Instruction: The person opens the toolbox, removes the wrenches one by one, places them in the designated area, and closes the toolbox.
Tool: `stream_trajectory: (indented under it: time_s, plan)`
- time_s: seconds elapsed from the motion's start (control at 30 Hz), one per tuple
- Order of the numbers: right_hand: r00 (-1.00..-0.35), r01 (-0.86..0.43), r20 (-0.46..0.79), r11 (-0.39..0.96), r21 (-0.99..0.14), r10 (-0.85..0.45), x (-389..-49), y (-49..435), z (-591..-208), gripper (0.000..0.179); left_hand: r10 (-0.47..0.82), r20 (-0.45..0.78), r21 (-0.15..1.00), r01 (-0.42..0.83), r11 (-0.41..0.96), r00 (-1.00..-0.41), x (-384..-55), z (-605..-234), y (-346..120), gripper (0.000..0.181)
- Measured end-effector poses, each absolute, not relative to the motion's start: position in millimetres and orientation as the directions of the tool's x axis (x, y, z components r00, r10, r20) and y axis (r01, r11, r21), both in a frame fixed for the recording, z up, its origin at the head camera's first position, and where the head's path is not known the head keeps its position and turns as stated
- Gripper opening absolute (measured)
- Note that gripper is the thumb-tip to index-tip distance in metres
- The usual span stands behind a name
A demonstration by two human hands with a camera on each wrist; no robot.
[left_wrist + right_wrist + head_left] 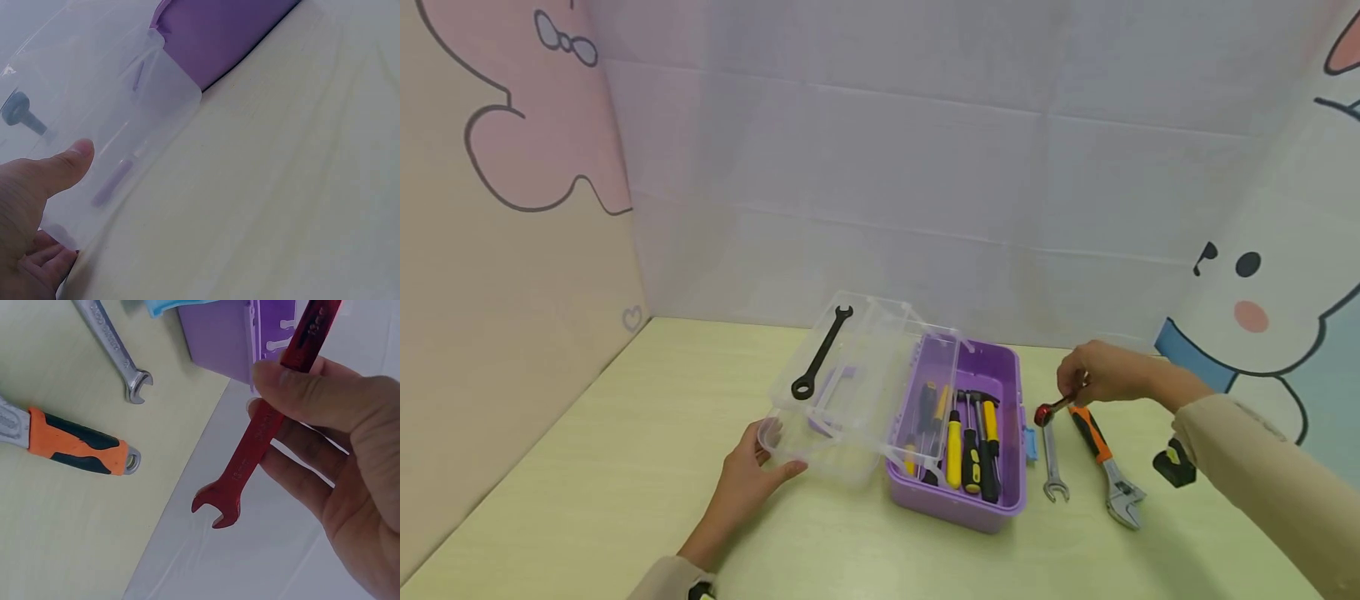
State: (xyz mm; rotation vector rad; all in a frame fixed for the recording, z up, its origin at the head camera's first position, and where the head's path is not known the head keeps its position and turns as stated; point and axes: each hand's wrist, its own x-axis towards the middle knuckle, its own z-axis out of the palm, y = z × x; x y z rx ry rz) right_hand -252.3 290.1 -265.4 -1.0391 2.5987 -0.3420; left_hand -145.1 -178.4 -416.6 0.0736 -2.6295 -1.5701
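My right hand (pixel 1101 371) pinches a red wrench (pixel 250 450) between thumb and fingers, above the table to the right of a purple toolbox (pixel 943 510). An open end of the wrench shows in the right wrist view. At the left, my left hand (pixel 743 485) holds the outer edge of the toolbox's clear lid (pixel 147 106), thumb on top and fingertips beneath. A black combination wrench (pixel 822 354) lies on the clear plastic. Beside the box are a silver wrench (pixel 1051 457) and an adjustable wrench (pixel 1103 457) with an orange and black handle.
Inside the opened box lie a yellow screwdriver (pixel 954 450), a hammer (pixel 980 425) and several other tools, some seen through clear plastic. A light blue latch (pixel 1031 445) sticks out at its right side. A pale curtain (pixel 925 167) stands behind the table (pixel 647 433).
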Motion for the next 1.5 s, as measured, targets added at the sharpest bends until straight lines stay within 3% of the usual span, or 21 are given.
stream_trajectory:
  time_s: [0.3,0.67,1.07,1.5]
  plan:
    - [-0.692,-0.562,-0.196,0.689,-0.457,-0.695,-250,313,-281,0.013,-0.086,0.035,0.876,-0.011,0.481,-0.996,-145,-416,-178,0.079]
    - [-0.731,-0.495,-0.182,0.695,-0.522,-0.657,-245,335,-294,0.009,-0.074,0.043,0.878,0.002,0.478,-0.996,-145,-414,-178,0.078]
    - [-0.804,-0.156,-0.325,0.705,-0.692,-0.497,-243,358,-312,0.025,-0.073,0.033,0.878,-0.006,0.478,-0.997,-146,-414,-179,0.079]
    - [-0.822,0.059,-0.429,0.693,-0.719,-0.375,-235,378,-342,0.021,-0.076,0.026,0.879,-0.014,0.477,-0.997,-145,-413,-178,0.079]
